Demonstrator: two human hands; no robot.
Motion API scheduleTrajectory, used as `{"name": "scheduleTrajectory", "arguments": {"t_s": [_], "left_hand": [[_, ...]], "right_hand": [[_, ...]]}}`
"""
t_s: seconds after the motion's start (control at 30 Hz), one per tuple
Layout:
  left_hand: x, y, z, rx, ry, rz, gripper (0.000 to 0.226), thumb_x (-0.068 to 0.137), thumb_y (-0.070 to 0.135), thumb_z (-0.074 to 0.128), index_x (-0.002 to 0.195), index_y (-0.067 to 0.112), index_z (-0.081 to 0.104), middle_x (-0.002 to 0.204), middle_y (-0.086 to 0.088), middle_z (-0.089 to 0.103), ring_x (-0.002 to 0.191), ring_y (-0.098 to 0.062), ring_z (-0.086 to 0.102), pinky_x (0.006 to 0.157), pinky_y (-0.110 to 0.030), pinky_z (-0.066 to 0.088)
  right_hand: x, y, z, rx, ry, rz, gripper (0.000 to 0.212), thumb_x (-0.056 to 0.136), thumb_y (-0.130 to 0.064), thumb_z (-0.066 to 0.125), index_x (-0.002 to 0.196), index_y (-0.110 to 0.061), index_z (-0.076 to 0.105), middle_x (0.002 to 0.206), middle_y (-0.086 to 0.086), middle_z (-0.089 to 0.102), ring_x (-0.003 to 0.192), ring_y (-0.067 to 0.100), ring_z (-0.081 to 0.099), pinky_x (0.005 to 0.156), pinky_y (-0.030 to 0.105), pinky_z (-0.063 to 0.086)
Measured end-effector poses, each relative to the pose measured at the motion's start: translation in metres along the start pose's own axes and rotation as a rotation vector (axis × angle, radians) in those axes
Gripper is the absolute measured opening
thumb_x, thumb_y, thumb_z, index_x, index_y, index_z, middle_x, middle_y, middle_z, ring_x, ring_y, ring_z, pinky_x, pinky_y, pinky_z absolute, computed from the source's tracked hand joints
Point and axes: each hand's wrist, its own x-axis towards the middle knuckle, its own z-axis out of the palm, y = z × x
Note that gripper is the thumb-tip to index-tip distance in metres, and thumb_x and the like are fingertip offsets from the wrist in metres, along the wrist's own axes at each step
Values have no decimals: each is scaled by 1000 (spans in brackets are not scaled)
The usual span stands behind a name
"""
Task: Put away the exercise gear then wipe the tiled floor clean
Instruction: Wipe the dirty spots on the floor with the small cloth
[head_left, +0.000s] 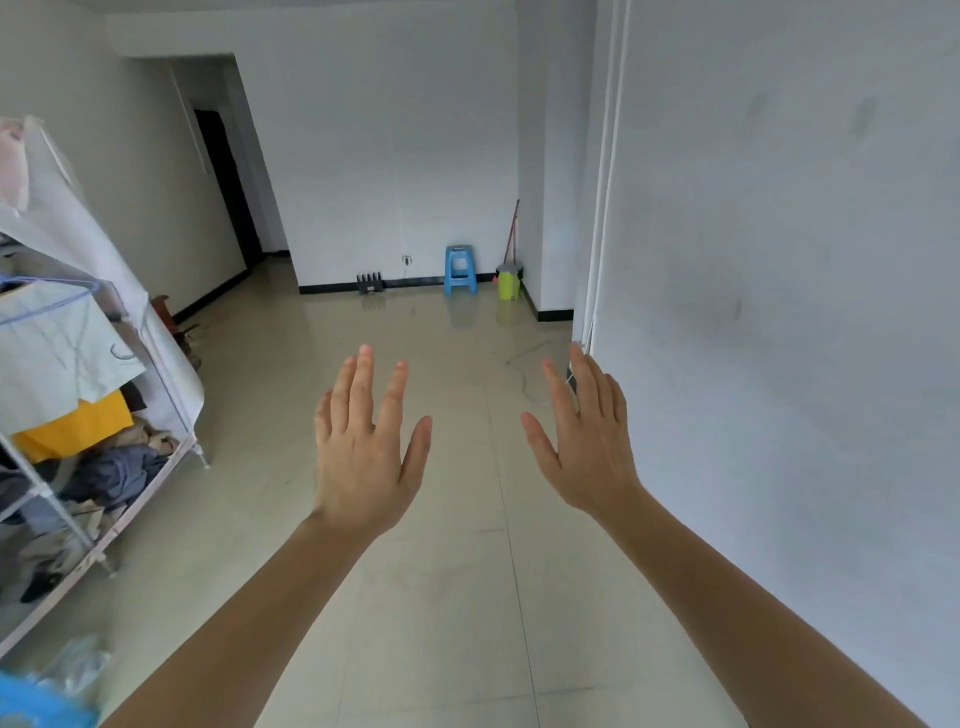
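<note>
My left hand and my right hand are both held out in front of me, backs up, fingers spread, holding nothing. Below them lies the beige tiled floor. At the far wall a green and grey mop bucket stands in the corner with a red-handled mop leaning above it. A small black rack-like object sits on the floor by the far wall; I cannot tell what it is.
A fabric-covered clothes rack full of garments fills the left side. A blue plastic stool stands by the far wall. A white wall runs close on my right. A thin cord lies on the floor. A dark doorway opens far left.
</note>
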Motion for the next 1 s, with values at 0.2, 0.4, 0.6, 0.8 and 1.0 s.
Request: {"name": "scheduleTrajectory", "arguments": {"t_s": [0.2, 0.4, 0.6, 0.8, 1.0], "left_hand": [[94, -82, 83, 22, 72, -17, 60, 99, 42, 41, 149, 10, 40, 160, -22, 23, 147, -40, 22, 109, -57, 31], [193, -197, 190, 45, 99, -78, 60, 99, 43, 41, 149, 9, 39, 159, -23, 24, 147, -41, 22, 108, -59, 32], [340, -285, 279, 4, 85, -42, 60, 100, 43, 40, 149, 9, 39, 158, -24, 24, 146, -41, 22, 109, -59, 32], [469, -333, 396, -52, 68, 34, 60, 101, 44, 37, 150, 11, 38, 159, -23, 23, 147, -40, 22, 110, -58, 31], [596, -388, 564, -10, -45, 63, 66, 101, 53, 27, 153, 13, 31, 162, -21, 16, 149, -40, 14, 114, -61, 26]], "right_hand": [[128, -3, 115, 62, 1, -51, 62, 102, -46, 43, 153, -13, 37, 161, 20, 23, 145, 37, 29, 118, 51, 25], [249, -8, 265, 46, -33, -108, 63, 102, -48, 43, 153, -12, 36, 162, 21, 22, 146, 37, 28, 118, 53, 25], [385, 13, 363, -17, -64, -98, 63, 103, -48, 40, 155, -15, 30, 164, 18, 16, 149, 36, 23, 118, 56, 24], [508, 79, 458, -63, -2, -29, 64, 102, -48, 42, 156, -16, 28, 165, 16, 14, 151, 34, 18, 121, 53, 20], [618, 155, 615, -73, -41, 80, 67, 103, -53, 33, 159, -19, 18, 167, 14, 5, 154, 33, 9, 122, 54, 16]]}}
